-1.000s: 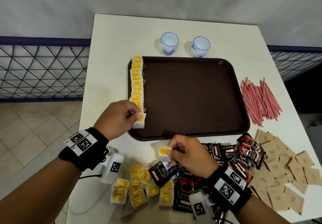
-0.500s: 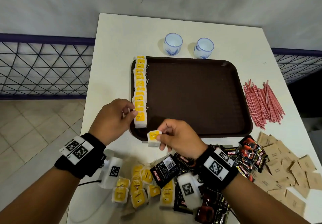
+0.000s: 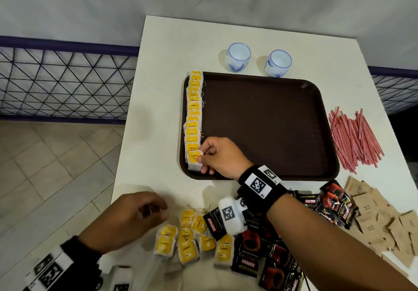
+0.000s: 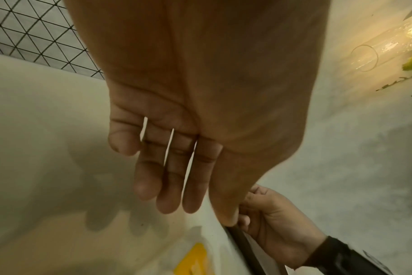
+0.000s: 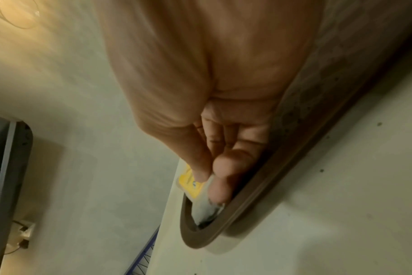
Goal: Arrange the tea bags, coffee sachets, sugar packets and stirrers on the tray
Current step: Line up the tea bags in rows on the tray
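Presently: right hand, thumb and fingers pinched on one tea bag, setting it at the near end of the row along the tray's left edge; in the wrist view the bag sits just inside the rim. Left hand, fingers loosely extended, holding nothing, hovering over the bench beside the loose tea bags.

Handling, as judged: tea bags light, soft, papery, easily crushed; best taken by the edges or the yellow tag. Sachets glossy, likely slippery; take by a sealed edge. Sugar packets flat, thin paper; lift at a corner. Stirrers thin, light, prone to roll; gather as a bundle.

Count: tea bags on tray, about eleven, overlapped, so not exact; loose, about eight. Sachets, a heap, perhaps ten or more. Sugar packets, well over a dozen. Stirrers, too many to count. Cups, two, beyond the tray.
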Available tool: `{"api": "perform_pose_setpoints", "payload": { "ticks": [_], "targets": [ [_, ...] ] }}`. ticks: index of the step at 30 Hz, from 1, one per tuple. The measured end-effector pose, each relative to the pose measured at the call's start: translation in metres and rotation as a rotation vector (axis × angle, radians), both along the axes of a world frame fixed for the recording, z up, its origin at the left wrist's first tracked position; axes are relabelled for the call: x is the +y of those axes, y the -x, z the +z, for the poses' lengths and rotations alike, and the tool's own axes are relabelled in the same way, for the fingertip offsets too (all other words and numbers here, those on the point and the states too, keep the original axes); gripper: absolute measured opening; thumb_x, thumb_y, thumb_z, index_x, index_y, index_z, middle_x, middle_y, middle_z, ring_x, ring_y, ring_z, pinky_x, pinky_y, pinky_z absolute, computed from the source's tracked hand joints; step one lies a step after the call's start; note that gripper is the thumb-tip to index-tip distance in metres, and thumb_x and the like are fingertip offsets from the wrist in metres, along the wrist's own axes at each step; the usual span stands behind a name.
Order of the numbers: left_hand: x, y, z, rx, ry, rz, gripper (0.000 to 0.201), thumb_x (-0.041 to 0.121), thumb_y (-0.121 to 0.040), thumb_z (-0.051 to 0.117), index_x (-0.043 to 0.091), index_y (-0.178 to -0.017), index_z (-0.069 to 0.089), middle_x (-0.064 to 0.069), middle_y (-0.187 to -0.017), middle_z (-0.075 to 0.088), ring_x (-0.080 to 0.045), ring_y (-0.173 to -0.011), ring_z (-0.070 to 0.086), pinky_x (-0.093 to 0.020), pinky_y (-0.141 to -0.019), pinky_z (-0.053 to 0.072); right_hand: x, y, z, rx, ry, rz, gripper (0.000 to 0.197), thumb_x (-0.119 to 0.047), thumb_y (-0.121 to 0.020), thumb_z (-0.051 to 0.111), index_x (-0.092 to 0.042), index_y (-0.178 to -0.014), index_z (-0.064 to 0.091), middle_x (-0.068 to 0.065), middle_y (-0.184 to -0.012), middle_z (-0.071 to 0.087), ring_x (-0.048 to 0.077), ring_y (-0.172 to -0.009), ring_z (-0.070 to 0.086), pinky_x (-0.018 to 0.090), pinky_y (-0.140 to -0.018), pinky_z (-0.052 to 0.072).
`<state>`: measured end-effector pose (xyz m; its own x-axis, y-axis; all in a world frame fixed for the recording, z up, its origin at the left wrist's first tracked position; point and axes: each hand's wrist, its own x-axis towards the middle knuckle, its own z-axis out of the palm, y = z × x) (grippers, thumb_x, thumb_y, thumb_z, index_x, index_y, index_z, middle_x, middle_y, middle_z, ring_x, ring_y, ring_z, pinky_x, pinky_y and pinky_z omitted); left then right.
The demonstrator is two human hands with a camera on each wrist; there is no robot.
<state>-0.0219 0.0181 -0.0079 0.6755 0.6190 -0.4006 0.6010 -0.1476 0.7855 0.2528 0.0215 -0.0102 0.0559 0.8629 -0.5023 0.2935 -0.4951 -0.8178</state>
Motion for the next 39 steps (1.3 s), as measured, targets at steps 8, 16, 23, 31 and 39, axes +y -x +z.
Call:
{"api": "perform_pose_setpoints", "payload": {
  "ticks": [8, 16, 23, 31, 39],
  "targets": [
    [-0.009, 0.003, 0.003, 0.055, 0.102, -0.088, 0.029, 0.051, -0.073, 0.081, 0.035, -0.096, 0.074, 0.018, -0.087, 0.068, -0.008, -0.076, 0.063, -0.012, -0.062, 0.046, 0.001, 0.007, 0.002, -0.145, 0.021, -0.014, 0.015, -0.009, -0.086, 0.073, -0.011, -0.087, 0.057, 0.009, -0.068, 0.070, 0.018, -0.055, 0.069, 0.032, -0.051, 0.055],
    [-0.017, 0.002, -0.002, 0.168, 0.062, -0.176, 0.021, 0.041, -0.073, 0.083, 0.037, -0.092, 0.075, 0.026, -0.094, 0.062, -0.004, -0.081, 0.060, -0.015, -0.065, 0.047, -0.045, -0.005, 0.029, -0.290, -0.156, 0.277, 0.011, -0.022, -0.085, 0.076, -0.022, -0.095, 0.071, -0.011, -0.082, 0.067, -0.001, -0.066, 0.057, 0.015, -0.064, 0.046],
    [-0.018, 0.001, -0.004, 0.123, -0.003, -0.194, 0.007, 0.028, -0.079, 0.079, 0.032, -0.078, 0.073, 0.016, -0.086, 0.061, -0.008, -0.075, 0.059, -0.017, -0.063, 0.043, -0.089, -0.016, 0.028, -0.316, -0.008, 0.629, 0.025, -0.024, -0.091, 0.067, -0.028, -0.116, 0.070, -0.012, -0.108, 0.071, -0.004, -0.093, 0.062, 0.011, -0.082, 0.048],
    [-0.015, -0.003, 0.007, 0.080, -0.015, -0.114, 0.009, 0.024, -0.081, 0.081, 0.027, -0.078, 0.073, 0.013, -0.079, 0.067, -0.005, -0.070, 0.059, -0.011, -0.058, 0.040, -0.099, -0.033, 0.037, -0.370, 0.051, 0.636, 0.020, -0.015, -0.091, 0.062, -0.025, -0.103, 0.074, -0.007, -0.092, 0.073, 0.004, -0.086, 0.065, 0.024, -0.079, 0.052],
    [-0.010, -0.006, 0.015, 0.050, 0.045, -0.037, 0.010, 0.020, -0.085, 0.078, 0.028, -0.080, 0.075, 0.014, -0.080, 0.072, -0.006, -0.077, 0.064, -0.014, -0.060, 0.043, -0.104, -0.058, 0.044, -0.584, 0.045, 0.575, 0.019, -0.018, -0.090, 0.063, -0.028, -0.103, 0.073, -0.014, -0.103, 0.065, 0.005, -0.092, 0.062, 0.027, -0.082, 0.052]
  ]
}}
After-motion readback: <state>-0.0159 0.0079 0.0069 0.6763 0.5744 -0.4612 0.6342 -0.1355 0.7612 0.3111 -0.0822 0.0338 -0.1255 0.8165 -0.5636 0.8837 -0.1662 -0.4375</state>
